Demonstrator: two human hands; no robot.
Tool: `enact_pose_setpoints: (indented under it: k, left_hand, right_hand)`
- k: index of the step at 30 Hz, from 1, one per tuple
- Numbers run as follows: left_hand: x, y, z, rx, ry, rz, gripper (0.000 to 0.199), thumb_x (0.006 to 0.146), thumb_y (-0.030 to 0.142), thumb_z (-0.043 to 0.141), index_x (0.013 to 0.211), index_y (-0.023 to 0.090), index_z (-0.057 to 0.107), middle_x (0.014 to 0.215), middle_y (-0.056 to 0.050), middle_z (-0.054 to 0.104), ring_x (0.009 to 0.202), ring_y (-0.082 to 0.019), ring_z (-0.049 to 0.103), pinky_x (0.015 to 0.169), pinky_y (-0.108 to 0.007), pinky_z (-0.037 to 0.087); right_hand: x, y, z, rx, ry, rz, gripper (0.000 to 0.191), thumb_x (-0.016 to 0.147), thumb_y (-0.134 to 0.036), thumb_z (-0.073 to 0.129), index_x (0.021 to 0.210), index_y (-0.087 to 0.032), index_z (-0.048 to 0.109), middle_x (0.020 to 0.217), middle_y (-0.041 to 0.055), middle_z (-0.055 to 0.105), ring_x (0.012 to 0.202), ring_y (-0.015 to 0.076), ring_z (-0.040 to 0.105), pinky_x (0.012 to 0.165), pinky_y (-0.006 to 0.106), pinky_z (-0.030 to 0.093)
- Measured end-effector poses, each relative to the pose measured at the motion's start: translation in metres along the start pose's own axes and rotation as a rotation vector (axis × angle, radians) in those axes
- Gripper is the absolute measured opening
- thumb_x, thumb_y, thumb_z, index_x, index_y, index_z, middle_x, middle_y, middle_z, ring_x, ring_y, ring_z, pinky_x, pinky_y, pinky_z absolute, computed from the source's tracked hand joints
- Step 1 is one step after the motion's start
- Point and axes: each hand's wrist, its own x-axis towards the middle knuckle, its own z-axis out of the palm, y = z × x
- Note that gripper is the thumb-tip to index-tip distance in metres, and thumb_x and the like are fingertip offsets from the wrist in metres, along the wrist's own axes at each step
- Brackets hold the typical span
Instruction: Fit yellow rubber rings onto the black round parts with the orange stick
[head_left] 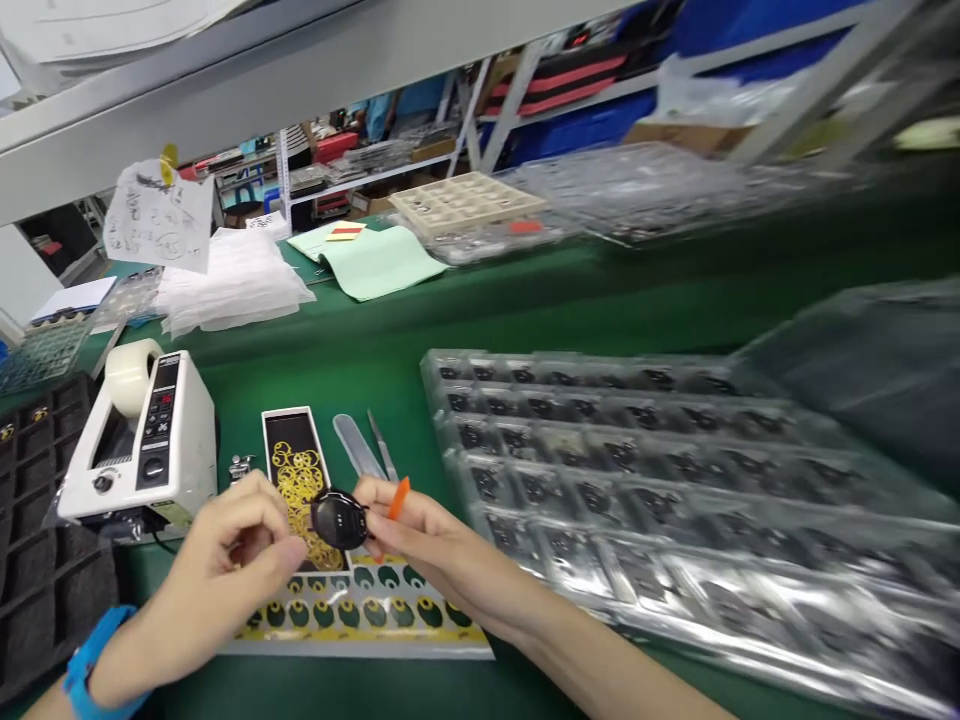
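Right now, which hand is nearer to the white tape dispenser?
Left. The left hand is close to the white tape dispenser, on its right side; the right hand, holding a round black piece, is farther to the right.

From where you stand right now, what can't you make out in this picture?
All in the head view:
Left hand: its curl hides whether it pinches anything.
Black oval piece in the right hand: its back faces away.
Hanging paper: handwriting too small and blurred to read.
Clear compartment tray: parts at its right side smeared by blur and glare.
Dark divided tray: cut off by the left edge.
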Motion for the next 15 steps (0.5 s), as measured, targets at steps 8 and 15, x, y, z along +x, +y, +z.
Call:
enact_pose_setpoints:
  k: [8, 15]
  left_hand:
    - [0.022, -0.023, 0.024, 0.042, -0.022, -0.018, 0.033, 0.090, 0.038, 0.056, 0.064, 0.018, 0.054, 0.070, 0.001, 0.039, 0.068, -0.016, 0.038, 0.060, -0.027, 0.028]
    - [0.023, -0.023, 0.026, 0.070, -0.030, -0.032, 0.031, 0.088, 0.031, 0.054, 0.061, 0.019, 0.049, 0.065, 0.001, 0.039, 0.067, -0.016, 0.035, 0.061, -0.029, 0.026]
  right_hand:
    - [-0.001, 0.000, 0.001, 0.050, -0.055, -0.068, 0.046, 0.076, -0.061, 0.070, 0.078, -0.018, 0.053, 0.072, -0.0039, 0.045, 0.066, 0.0098, 0.042, 0.066, 0.026, 0.032]
    - [-0.001, 0.005, -0.002, 0.063, -0.064, -0.087, 0.043, 0.080, -0.058, 0.068, 0.079, -0.018, 0.055, 0.075, -0.0038, 0.043, 0.068, 0.0092, 0.042, 0.066, 0.025, 0.033]
